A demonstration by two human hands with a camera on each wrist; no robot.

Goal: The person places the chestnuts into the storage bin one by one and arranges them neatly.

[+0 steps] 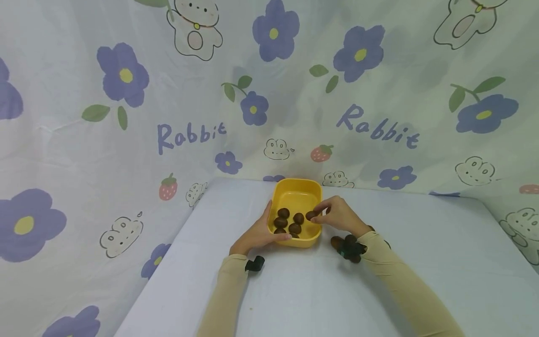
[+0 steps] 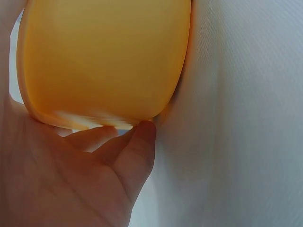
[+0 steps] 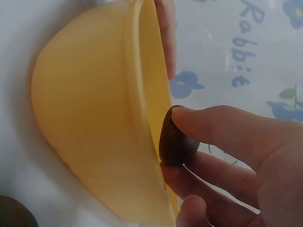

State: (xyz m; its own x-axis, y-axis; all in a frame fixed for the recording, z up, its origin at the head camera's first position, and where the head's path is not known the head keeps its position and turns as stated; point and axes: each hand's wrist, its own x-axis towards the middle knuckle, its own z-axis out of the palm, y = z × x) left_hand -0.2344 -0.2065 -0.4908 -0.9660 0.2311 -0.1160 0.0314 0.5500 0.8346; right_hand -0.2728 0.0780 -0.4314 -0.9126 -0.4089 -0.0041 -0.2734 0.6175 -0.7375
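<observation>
A yellow plastic box [image 1: 298, 186] stands on the table, with several dark brown, chestnut-like nuts [image 1: 280, 222] lying in its near half. My left hand [image 1: 260, 232] grips the box at its near left corner, the thumb along the near rim. In the left wrist view, the fingers [image 2: 137, 151] press against the yellow wall. My right hand [image 1: 338, 215] pinches one brown nut [image 3: 177, 142] between thumb and fingers, at the box's right rim. The right wrist view shows this nut at the rim, over the opening.
More brown nuts [image 1: 336, 242] lie on the white table [image 1: 294, 295] below the right wrist, partly hidden by the dark wrist camera. One such nut [image 3: 16, 213] shows at the right wrist view's corner. Behind the table hangs a patterned cloth [image 1: 294, 93].
</observation>
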